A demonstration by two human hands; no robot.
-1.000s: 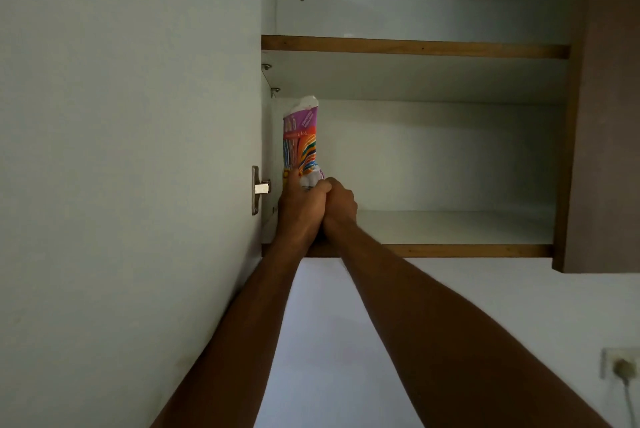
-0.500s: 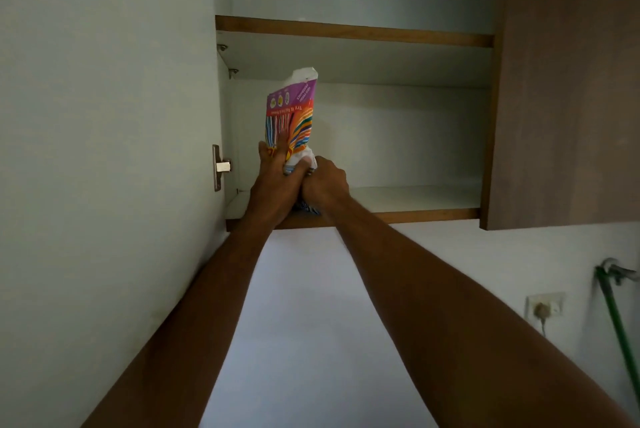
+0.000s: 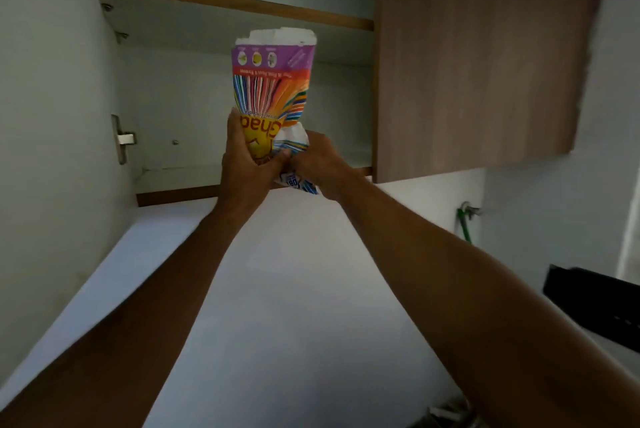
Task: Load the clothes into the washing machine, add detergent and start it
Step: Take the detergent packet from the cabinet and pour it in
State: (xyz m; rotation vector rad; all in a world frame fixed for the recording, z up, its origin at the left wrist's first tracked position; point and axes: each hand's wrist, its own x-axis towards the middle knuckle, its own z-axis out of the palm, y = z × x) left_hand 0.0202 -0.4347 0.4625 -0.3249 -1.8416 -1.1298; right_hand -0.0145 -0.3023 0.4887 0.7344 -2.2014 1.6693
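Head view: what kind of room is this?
Probably a home laundry or utility nook. Both hands, left hand and right hand, hold a colourful striped detergent packet before an open white wall cabinet with wood-edged shelves, and a wall tap with a green hose shows at right.

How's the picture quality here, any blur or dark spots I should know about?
Head view: dim, flat light with no glare; the forearms are in shadow. The detergent packet and both hands, left and right, are fairly sharp. The cabinet door smears at its right edge, and the green hose is blurred. Wide-angle bending shows at the edges.
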